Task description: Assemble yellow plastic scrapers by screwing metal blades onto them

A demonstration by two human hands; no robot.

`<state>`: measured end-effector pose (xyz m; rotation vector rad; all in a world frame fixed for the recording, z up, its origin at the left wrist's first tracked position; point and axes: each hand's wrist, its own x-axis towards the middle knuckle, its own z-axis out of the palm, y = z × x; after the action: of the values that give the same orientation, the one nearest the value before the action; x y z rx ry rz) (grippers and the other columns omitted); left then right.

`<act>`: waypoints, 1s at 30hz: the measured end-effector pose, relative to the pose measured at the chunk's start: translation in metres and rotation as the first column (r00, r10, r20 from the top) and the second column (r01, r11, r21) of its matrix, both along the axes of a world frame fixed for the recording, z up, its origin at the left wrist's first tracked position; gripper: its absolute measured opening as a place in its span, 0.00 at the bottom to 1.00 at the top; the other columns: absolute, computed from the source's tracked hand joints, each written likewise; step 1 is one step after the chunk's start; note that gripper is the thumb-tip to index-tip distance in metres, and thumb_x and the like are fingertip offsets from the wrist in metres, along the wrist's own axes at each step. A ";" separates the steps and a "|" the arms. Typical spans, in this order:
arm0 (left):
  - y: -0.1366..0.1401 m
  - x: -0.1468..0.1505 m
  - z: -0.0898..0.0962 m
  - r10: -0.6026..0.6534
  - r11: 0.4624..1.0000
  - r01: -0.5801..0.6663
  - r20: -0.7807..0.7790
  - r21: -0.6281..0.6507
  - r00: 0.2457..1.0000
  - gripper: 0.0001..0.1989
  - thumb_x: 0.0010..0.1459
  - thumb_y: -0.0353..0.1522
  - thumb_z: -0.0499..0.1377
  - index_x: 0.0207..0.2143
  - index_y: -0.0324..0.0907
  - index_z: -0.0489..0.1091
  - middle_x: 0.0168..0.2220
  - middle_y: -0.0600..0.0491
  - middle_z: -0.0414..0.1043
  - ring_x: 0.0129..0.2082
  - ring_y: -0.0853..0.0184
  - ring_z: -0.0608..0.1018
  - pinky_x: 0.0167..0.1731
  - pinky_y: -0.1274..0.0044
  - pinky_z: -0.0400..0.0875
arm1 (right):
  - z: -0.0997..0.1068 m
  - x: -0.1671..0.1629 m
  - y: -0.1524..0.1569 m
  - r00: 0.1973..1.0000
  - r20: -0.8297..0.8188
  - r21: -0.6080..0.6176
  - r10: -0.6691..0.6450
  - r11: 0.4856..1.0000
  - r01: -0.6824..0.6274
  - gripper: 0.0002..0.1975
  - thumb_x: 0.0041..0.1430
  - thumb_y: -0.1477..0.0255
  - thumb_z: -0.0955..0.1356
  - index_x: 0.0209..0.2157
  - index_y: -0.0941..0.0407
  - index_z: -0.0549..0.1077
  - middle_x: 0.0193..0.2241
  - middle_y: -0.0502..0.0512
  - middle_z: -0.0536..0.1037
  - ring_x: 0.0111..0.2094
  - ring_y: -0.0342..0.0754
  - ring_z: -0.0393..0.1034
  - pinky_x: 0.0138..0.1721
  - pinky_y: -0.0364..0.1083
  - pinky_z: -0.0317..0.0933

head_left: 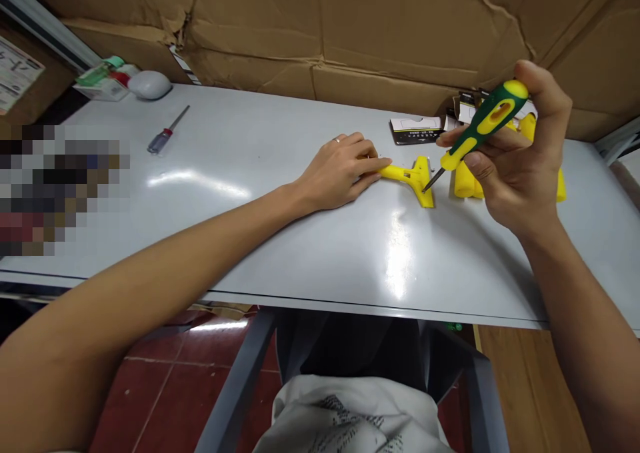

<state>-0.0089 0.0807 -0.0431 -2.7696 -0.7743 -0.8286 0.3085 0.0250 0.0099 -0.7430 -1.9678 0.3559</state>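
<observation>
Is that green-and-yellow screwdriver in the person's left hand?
No, the green-and-yellow screwdriver is in the right hand, while the left hand holds the yellow scraper.

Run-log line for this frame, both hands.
left hand: holds yellow scraper by handle | right hand: holds green-yellow screwdriver, tip at scraper head | red-collared screwdriver: lying on table

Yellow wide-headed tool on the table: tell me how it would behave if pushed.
The yellow tool looks like moulded plastic, so it is probably stiff and fairly light. On the glossy table, it would likely slide easily. Its wide head should make it unlikely to roll.
</observation>
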 end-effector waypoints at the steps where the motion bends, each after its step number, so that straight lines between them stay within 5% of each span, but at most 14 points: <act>1: 0.001 0.000 0.000 -0.009 1.000 0.009 -0.003 0.009 1.000 0.18 0.83 0.38 0.55 0.63 0.47 0.82 0.48 0.44 0.83 0.50 0.52 0.80 0.45 0.64 0.71 | 0.000 0.000 0.003 1.000 -0.008 0.014 0.031 0.999 -0.030 0.40 0.71 0.50 0.76 0.77 0.21 0.57 0.79 0.51 0.54 0.58 0.58 0.84 0.60 0.63 0.83; 8: 0.003 0.000 -0.002 -0.028 0.999 0.029 -0.006 0.025 1.000 0.19 0.83 0.39 0.54 0.63 0.47 0.82 0.48 0.44 0.83 0.49 0.53 0.80 0.44 0.64 0.72 | -0.005 0.000 0.019 0.985 -0.077 0.111 0.152 0.983 -0.143 0.44 0.63 0.46 0.81 0.73 0.24 0.62 0.70 0.48 0.62 0.51 0.53 0.87 0.50 0.62 0.90; 15: 0.001 0.001 -0.001 -0.030 0.998 0.029 0.007 0.051 1.000 0.18 0.82 0.37 0.55 0.62 0.46 0.82 0.47 0.44 0.83 0.48 0.53 0.80 0.42 0.65 0.72 | -0.004 -0.002 0.002 0.992 -0.085 0.024 -0.094 0.995 0.096 0.41 0.62 0.46 0.81 0.70 0.23 0.64 0.72 0.48 0.64 0.49 0.57 0.86 0.46 0.62 0.90; 24: -0.002 0.000 0.001 -0.010 1.000 0.010 -0.030 -0.002 0.999 0.19 0.83 0.39 0.55 0.64 0.47 0.81 0.50 0.44 0.83 0.50 0.53 0.80 0.41 0.66 0.72 | -0.005 -0.021 -0.011 0.962 -0.109 0.224 -0.248 0.937 0.267 0.44 0.57 0.47 0.84 0.70 0.24 0.66 0.62 0.51 0.74 0.45 0.58 0.84 0.31 0.57 0.85; 30: -0.002 0.000 0.001 -0.018 1.000 0.019 -0.032 0.018 0.999 0.19 0.84 0.40 0.54 0.64 0.47 0.80 0.50 0.44 0.83 0.51 0.53 0.80 0.40 0.66 0.72 | -0.005 -0.024 -0.012 0.966 -0.092 0.263 -0.240 0.930 0.257 0.45 0.57 0.45 0.84 0.71 0.23 0.66 0.57 0.50 0.74 0.41 0.52 0.82 0.25 0.51 0.79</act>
<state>-0.0087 0.0790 -0.0426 -2.7706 -0.7331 -0.7888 0.2846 0.0129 0.0046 -0.7800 -1.7936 -0.0475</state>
